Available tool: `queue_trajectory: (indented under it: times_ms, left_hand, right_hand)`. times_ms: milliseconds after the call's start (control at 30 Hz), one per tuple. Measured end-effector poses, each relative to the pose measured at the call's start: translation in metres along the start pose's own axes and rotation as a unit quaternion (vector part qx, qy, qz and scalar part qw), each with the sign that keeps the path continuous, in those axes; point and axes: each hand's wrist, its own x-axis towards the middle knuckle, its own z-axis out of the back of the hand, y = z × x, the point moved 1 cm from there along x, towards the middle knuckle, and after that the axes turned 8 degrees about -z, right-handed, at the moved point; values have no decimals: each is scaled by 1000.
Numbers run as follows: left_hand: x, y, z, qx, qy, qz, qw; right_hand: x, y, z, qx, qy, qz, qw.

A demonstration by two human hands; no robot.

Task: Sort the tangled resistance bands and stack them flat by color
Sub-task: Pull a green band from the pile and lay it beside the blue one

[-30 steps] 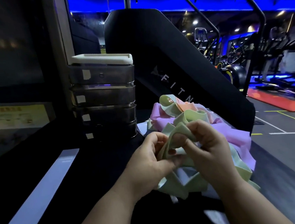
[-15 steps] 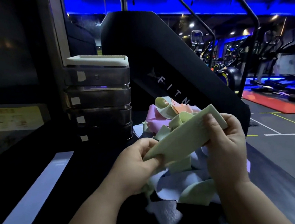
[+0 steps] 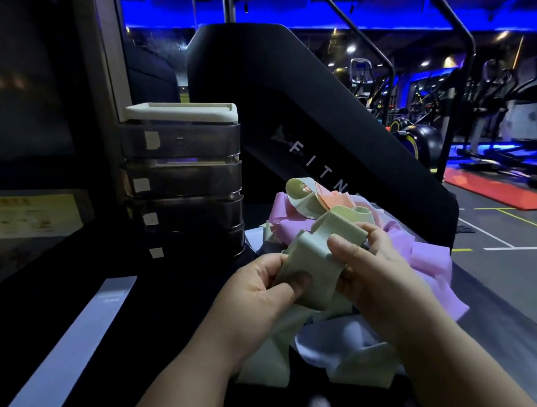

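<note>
Both hands (image 3: 313, 283) gripped one folded green band (image 3: 311, 264); the tangled pile (image 3: 427, 254) behind remained unsorted, no stacks visible.

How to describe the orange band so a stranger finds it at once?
Find the slanted black panel with white lettering. Below the letters lies the tangled pile; the orange band peeks out at its top, the only orange among purple and green.

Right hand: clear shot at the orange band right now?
Probably yes, once freed: orange band sits exposed atop the pile's far side, but right hand and left hand both grip the green band.
</note>
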Motion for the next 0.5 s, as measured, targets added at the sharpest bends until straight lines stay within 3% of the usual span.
queue_trajectory:
  times_ms: [167,333,500]
  left_hand:
    - [1,1,1,60,-15,7,998]
    - [-2,1,-5,32,-6,25,999]
    - [-5,3,-5,89,36,54,994]
  right_hand:
    - [-6,3,-4,33,50,-6,998]
    - [-3,5,-1,30,-12,54,998]
    - [0,9,8,70,-71,90,991]
